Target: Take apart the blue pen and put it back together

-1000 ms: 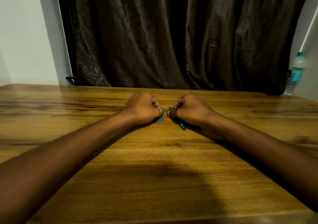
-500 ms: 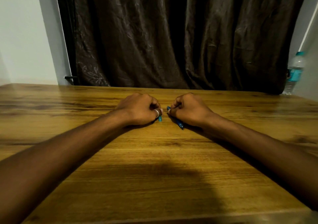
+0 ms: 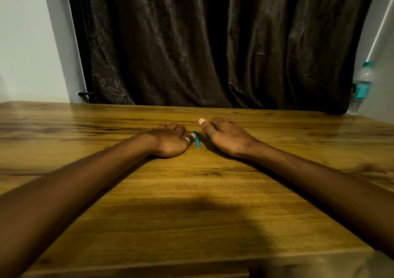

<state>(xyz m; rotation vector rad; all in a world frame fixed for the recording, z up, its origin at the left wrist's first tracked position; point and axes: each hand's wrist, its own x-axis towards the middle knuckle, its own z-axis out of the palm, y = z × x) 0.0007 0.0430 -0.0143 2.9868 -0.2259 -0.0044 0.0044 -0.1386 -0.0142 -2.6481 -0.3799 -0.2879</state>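
A person's two bare forearms reach forward from the lower corners across a wooden table with a strong brown grain. Both hands rest palm down near the middle of the tabletop, close to each other but apart. The left hand lies with its fingers loosely curled and close together, holding nothing; a silver ring sits on the thumb, and the thumb tip is just beside a short blue pen piece. That piece, likely the cap, lies flat on the wood in the gap between the two hands, pointing roughly away from the viewer. The right hand is flattened and slightly spread, its thumb stretched forward with the pale nail showing. A thin dark sliver of the pen body peeks out from under the near edge of this hand, pressed between hand and table; the rest of it is hidden, and I cannot tell whether the fingers grip it. Behind the table hangs a dark brown curtain in heavy folds, with pale wall on either side. At the far right edge stands a clear plastic bottle with a teal cap and label.
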